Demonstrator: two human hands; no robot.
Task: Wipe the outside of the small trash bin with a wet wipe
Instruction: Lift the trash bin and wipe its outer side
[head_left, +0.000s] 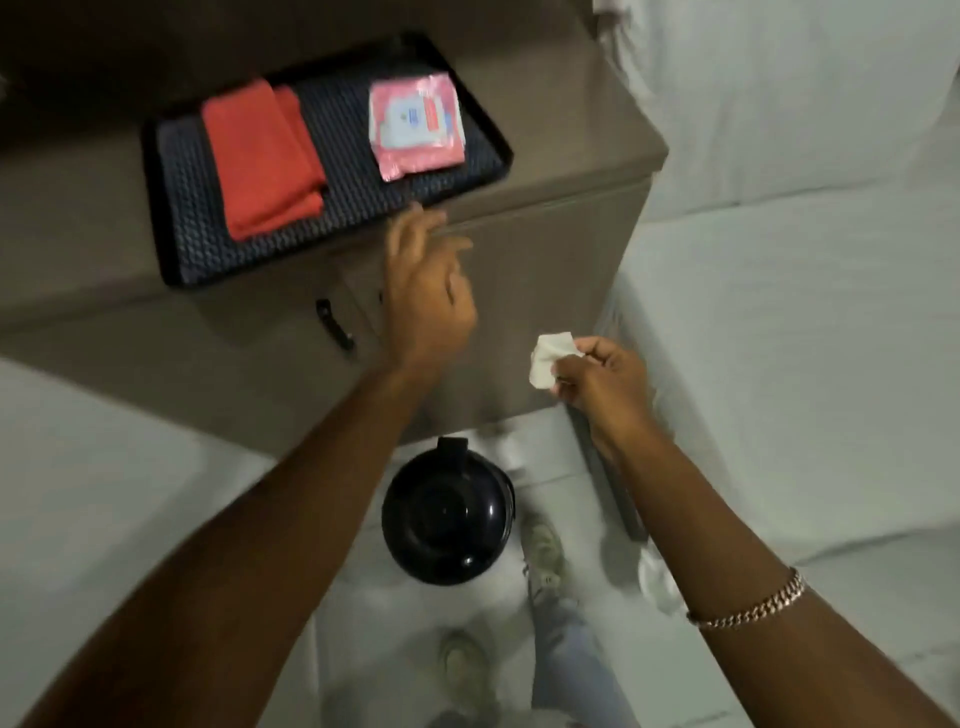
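The small black trash bin (447, 519) stands on the floor below my arms, seen from above, its glossy lid closed. My right hand (597, 379) pinches a crumpled white wet wipe (550, 358) in front of the cabinet, well above the bin. My left hand (426, 291) hovers with fingers spread and nothing in it, just off the front edge of the tray. A pink pack of wet wipes (415, 124) lies on the tray's right side.
A black tray (197, 260) sits on a brown cabinet (561, 171) and carries a folded red cloth (265, 161). A black drawer handle (335, 325) is on the cabinet front. White beds flank both sides. My feet stand beside the bin.
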